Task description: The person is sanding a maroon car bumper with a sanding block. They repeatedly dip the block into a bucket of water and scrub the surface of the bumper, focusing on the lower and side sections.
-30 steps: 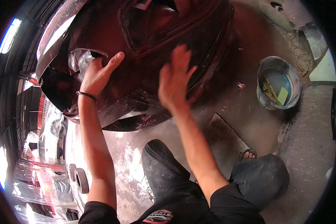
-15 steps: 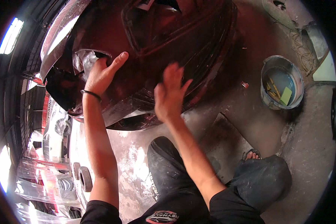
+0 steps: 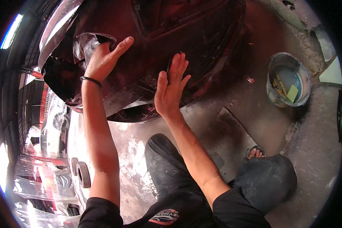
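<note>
A large, glossy dark red car bumper [image 3: 140, 76] lies before me, its surface dusty and scuffed. My left hand [image 3: 102, 60], with a black band at the wrist, reaches into a ragged-edged opening at the bumper's left end. Its fingers are hooked inside and hidden; the thumb sticks out along the outer face. Over the bumper's middle, my right hand [image 3: 171, 89] lies palm down with its fingers stretched out flat. A thin dark edge shows around those fingertips; whether it is a sheet or a shadow I cannot make out.
To the right stands a grey bucket [image 3: 272, 81] holding water, yellow sticks and a pale green piece. A dark flat sheet [image 3: 232, 133] lies on the concrete floor near my foot. Tyres [image 3: 83, 174] and plastic-wrapped vehicles [image 3: 51, 140] are at the left.
My right hand was smeared by motion and now shows sharply, slightly higher on the bumper. My left hand stays in the opening. The whole view has shifted a little.
</note>
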The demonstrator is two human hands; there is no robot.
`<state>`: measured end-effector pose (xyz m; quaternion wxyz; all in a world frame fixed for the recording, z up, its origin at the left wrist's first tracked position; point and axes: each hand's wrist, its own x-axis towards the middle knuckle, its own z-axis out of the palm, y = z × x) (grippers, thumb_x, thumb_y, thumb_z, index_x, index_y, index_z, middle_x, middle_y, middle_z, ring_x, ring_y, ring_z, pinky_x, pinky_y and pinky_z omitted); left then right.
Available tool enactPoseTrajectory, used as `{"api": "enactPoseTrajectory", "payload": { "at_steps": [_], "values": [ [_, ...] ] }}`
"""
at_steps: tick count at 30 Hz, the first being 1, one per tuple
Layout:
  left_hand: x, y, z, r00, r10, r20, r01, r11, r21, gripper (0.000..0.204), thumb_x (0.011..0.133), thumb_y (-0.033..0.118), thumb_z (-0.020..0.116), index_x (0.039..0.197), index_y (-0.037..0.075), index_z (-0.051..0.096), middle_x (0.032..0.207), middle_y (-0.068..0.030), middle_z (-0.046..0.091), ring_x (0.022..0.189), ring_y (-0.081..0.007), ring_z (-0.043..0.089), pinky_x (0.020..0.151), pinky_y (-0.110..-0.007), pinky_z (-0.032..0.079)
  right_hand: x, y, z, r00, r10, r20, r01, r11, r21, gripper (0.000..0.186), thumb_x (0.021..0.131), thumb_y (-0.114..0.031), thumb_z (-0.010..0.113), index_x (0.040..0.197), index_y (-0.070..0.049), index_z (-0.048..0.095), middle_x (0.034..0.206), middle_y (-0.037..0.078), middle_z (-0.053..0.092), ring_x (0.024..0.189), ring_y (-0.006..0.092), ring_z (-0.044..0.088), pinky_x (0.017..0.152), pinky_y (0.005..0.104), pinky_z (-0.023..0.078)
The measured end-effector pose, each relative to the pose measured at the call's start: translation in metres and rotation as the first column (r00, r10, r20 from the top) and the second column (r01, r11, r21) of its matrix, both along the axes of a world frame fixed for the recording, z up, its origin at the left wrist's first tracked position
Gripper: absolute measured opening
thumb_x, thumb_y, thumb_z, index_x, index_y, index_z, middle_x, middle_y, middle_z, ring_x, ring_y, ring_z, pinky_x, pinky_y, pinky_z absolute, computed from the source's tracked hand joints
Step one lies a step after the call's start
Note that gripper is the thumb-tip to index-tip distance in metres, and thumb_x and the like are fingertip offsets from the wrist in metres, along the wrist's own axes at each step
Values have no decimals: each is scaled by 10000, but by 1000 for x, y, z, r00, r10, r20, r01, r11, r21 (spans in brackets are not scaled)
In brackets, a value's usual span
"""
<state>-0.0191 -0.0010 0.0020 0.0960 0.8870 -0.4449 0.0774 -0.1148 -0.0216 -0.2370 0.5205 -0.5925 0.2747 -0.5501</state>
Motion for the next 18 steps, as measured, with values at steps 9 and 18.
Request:
{"api": "enactPoseTrajectory", "payload": {
  "at_steps": [9, 18],
  "values": [
    [17, 1, -3, 1000, -21, -16, 21, 1000, 0, 831, 927, 804, 731, 835, -20, 678, 777, -23, 572, 799, -129, 546, 766, -381, 497, -1, 8, -6, 999, -11, -36, 10, 1000, -28, 771, 1198, -491, 311, 1787, -44, 95, 1858, 241, 58, 1701, 511, 30, 1290, 767, 33],
    [12, 0, -7, 997, -79, -5, 79, 995, -54, 837, 941, 782, 731, 957, -54, 736, 856, -56, 658, 880, -144, 601, 857, -377, 518, 0, 31, -9, 988, -15, -156, -1, 995, -99, 781, 1192, -502, 334, 1787, -46, 113, 1859, 232, 64, 1702, 501, 61, 1274, 794, 45]
  ]
}}
